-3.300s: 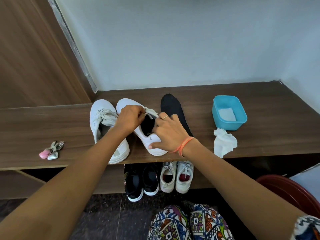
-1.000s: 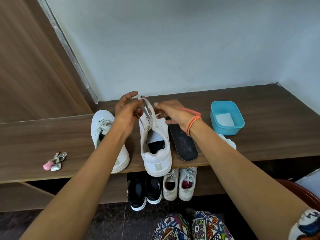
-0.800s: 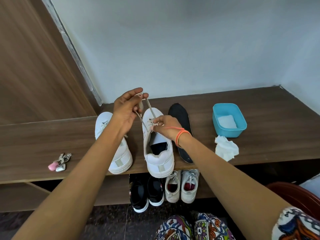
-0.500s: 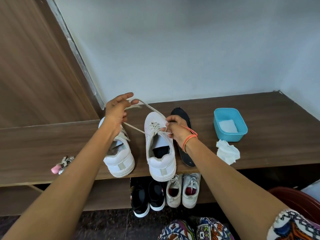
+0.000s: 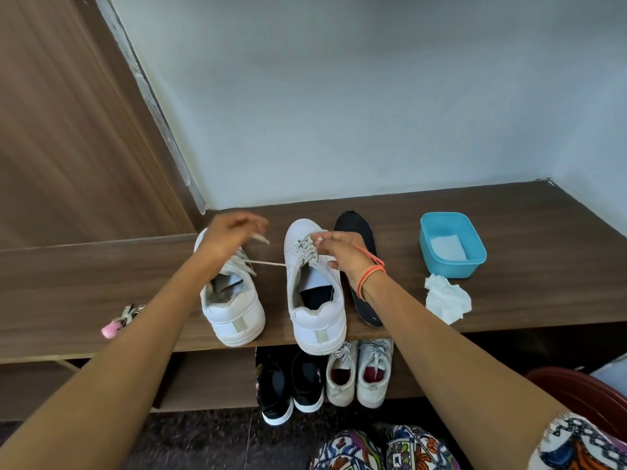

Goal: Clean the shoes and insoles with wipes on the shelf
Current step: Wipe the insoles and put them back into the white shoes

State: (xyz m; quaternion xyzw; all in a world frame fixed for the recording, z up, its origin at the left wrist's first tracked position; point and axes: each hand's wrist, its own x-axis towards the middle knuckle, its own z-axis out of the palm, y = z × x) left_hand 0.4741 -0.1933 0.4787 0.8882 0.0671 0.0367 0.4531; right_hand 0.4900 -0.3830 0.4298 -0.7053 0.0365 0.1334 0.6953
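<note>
1. Left hand (image 5: 234, 232) above the left white shoe (image 5: 234, 307), grip pinched tight on the lace (image 5: 268, 263), which runs taut!
2. Right hand (image 5: 339, 249), grip pinching the same lace at the right white shoe (image 5: 315, 313), mid-shelf (image 5: 526, 283).
3. Black insole (image 5: 356, 225) just beside it; blue tub (image 5: 451, 269) and crumpled wipe (image 5: 446, 300) further right.

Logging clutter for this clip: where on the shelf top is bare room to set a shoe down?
Bare: shelf left of the keys, between keys and left shoe, and right of the blue tub. Crowded: right shoe, insole, tub and wipe mid-shelf.
</note>
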